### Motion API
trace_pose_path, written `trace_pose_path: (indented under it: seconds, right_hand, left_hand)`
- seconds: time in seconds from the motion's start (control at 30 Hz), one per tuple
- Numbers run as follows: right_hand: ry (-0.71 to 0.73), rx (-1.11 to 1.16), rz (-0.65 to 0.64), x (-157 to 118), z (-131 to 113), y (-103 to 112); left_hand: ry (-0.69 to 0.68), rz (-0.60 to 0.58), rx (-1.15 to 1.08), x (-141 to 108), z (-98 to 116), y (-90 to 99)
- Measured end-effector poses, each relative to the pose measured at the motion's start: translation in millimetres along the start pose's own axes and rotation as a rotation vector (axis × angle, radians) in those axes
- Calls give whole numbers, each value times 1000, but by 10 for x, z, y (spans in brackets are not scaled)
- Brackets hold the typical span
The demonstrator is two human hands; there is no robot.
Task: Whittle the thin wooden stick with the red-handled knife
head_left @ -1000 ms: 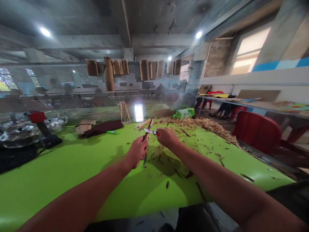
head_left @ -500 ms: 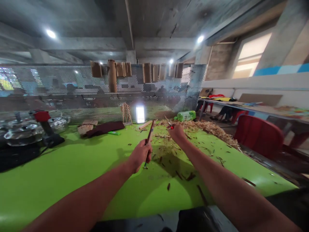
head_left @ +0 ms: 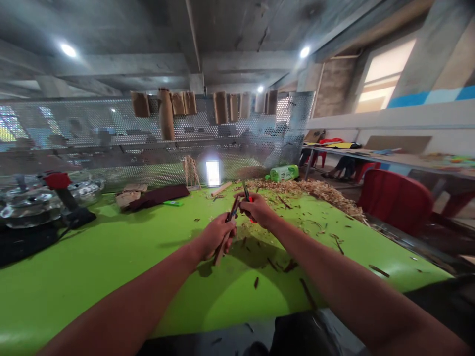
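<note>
My left hand (head_left: 214, 235) is closed around a slim wooden stick (head_left: 218, 255), whose lower end juts out below my fist. The stick's darker upper end points away from me and up. Close by on the right, my right hand (head_left: 260, 211) grips a small knife with a red handle (head_left: 251, 200); its thin blade (head_left: 246, 189) stands up beyond the fingers. The knife hand is right beside the stick's upper end; I cannot tell whether the edge touches it. Brown wood shavings (head_left: 272, 264) lie scattered on the green tabletop (head_left: 141, 262) beneath.
A pile of pale shavings (head_left: 322, 190) runs along the right edge, near a green bottle (head_left: 284, 173) on its side. At the back are a bright blurred panel (head_left: 213, 173), another wooden stick (head_left: 221, 189) and dark red cloth (head_left: 159, 197). A red-topped tool (head_left: 59, 181) stands left.
My right hand has come back left and nearer, bringing the knife beside the stick. In my left hand the stick has shifted, its lower end now showing more. The view has turned slightly.
</note>
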State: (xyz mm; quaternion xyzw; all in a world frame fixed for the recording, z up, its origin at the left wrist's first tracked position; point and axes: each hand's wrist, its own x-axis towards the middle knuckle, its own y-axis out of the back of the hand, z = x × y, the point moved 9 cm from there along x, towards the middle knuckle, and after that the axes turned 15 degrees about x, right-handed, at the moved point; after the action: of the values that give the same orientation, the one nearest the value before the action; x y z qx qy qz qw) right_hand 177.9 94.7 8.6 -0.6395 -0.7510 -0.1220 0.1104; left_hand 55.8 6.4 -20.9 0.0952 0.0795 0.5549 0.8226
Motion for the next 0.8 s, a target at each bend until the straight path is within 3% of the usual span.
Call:
trace_pose_path:
  seconds: [0.13,0.27,0.47,0.8]
  right_hand:
    - [89,-620,37,-50,-129,-24]
    - [12,-1040,-74,-152,-107,-185]
    - [54,-1148,-158,-263,-148,-379]
    - [74,-1207,-159,-267,-204,-385]
  left_hand:
    - [-30,76,-86,54,20,151]
    - [-51,159,-108,77,36,275]
    - [-44,187,-2,83,31,305]
    - [-68,390,254,109,-14,418]
